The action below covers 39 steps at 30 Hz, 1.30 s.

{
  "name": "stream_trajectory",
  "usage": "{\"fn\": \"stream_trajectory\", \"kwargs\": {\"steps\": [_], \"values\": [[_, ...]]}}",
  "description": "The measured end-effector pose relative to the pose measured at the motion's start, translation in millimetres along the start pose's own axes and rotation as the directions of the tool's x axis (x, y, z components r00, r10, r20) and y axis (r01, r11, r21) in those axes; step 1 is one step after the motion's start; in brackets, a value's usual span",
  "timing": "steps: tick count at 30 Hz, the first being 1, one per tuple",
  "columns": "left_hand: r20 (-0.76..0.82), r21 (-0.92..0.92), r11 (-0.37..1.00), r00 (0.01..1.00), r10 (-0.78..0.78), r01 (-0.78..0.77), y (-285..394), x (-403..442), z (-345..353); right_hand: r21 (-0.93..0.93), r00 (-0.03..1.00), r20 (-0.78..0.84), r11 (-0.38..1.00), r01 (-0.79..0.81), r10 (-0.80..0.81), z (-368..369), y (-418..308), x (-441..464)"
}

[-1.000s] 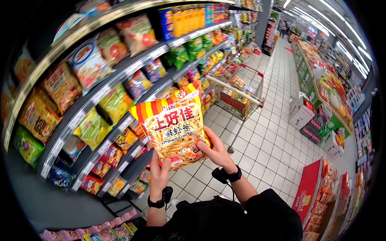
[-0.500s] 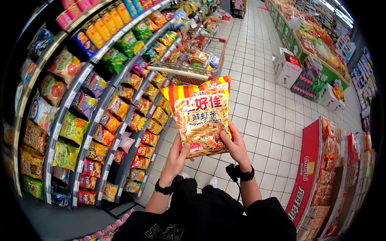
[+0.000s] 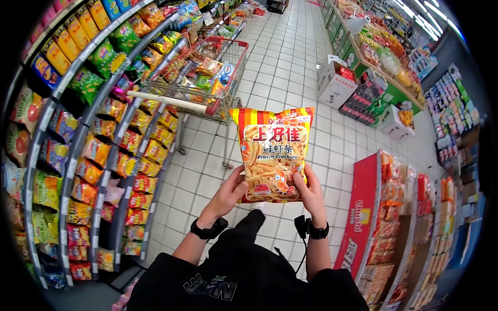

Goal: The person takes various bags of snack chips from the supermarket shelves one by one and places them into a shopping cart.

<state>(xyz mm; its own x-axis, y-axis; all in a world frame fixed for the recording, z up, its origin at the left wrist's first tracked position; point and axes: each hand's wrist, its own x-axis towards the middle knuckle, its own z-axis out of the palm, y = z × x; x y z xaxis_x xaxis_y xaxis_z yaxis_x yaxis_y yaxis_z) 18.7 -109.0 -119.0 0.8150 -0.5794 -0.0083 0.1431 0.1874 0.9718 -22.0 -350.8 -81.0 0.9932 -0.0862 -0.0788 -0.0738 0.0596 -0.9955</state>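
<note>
A bag of prawn crackers (image 3: 274, 155), yellow and red with stripes along its top, is held upright in front of me, its printed front facing me. My left hand (image 3: 228, 193) grips the lower left edge, fingers partly hidden behind the bag. On the lower right edge my right hand (image 3: 309, 189) is closed, thumb lying on the front. Beyond the bag, to the left, stands a wire shopping cart (image 3: 207, 70) with a pale handle and several snack packs inside.
Snack shelves (image 3: 98, 150) curve along my left. At right stands a red-sided display rack (image 3: 358, 207) of packaged snacks. Farther up the tiled aisle (image 3: 282, 52) are white cartons (image 3: 336, 85), bottle packs (image 3: 361, 101) and a green-sided produce stand (image 3: 342, 39).
My view has turned and moved, so the shelves and cart sit farther left and the cart shows more fully. Both hands keep hold of the bag, which now appears farther right.
</note>
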Motion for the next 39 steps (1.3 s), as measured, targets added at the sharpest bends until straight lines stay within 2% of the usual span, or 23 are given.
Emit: {"fn": "stream_trajectory", "kwargs": {"steps": [3,6,9,14,17,21,25,27,28,29,31,32,33,35,39], "values": [[-0.007,-0.094,0.995,0.999,0.038,-0.039,-32,39,-9,-0.147,1.000,0.024,0.989,-0.016,0.020,-20,13,37],[-0.092,-0.091,0.995,0.995,0.028,-0.036,-30,125,19,-0.146,0.997,0.064,0.989,-0.035,0.044,-79,-13,100],[-0.135,-0.122,0.992,0.991,0.011,-0.028,-29,155,27,-0.201,0.996,0.055,0.978,-0.055,0.068,-96,-19,129],[-0.172,-0.052,0.999,0.985,0.006,-0.016,-7,206,33,-0.129,0.997,0.062,0.991,-0.047,0.055,-123,-35,175],[-0.208,0.009,0.999,0.977,0.043,-0.042,-4,228,30,-0.125,0.993,0.114,0.992,-0.007,0.021,-132,-38,206],[-0.306,0.028,0.999,0.952,0.022,-0.014,-6,255,29,-0.128,0.981,0.185,0.991,-0.027,0.051,-144,-30,252],[-0.437,0.055,0.998,0.899,0.019,0.006,-10,292,27,-0.054,0.948,0.311,0.997,-0.050,0.065,-156,-19,315],[-0.525,0.076,0.995,0.851,-0.020,0.071,-12,316,25,-0.066,0.937,0.341,0.996,-0.060,0.079,-162,-14,347],[-0.532,-0.004,0.998,0.845,-0.048,0.055,-13,331,25,-0.060,0.923,0.372,0.995,-0.083,0.099,-166,-19,366],[-0.550,0.005,0.998,0.834,-0.044,0.055,-12,350,23,-0.052,0.915,0.392,0.995,-0.082,0.096,-173,-19,388],[-0.626,0.100,0.990,0.780,-0.012,0.095,-8,388,25,-0.046,0.899,0.426,0.994,-0.096,0.107,-191,-16,429],[-0.672,0.212,0.969,0.739,0.050,0.127,-7,411,29,-0.025,0.895,0.434,0.995,-0.099,0.100,-201,-13,450],[-0.675,0.215,0.966,0.737,0.039,0.146,-2,431,31,-0.013,0.894,0.435,0.993,-0.113,0.107,-211,-14,468],[-0.628,0.071,0.977,0.770,-0.115,0.203,10,473,31,-0.056,0.894,0.428,0.991,-0.119,0.132,-230,-17,503],[-0.645,0.017,0.981,0.752,-0.136,0.192,0,550,31,-0.061,0.874,0.452,0.984,-0.166,0.175,-269,-10,576]]}}
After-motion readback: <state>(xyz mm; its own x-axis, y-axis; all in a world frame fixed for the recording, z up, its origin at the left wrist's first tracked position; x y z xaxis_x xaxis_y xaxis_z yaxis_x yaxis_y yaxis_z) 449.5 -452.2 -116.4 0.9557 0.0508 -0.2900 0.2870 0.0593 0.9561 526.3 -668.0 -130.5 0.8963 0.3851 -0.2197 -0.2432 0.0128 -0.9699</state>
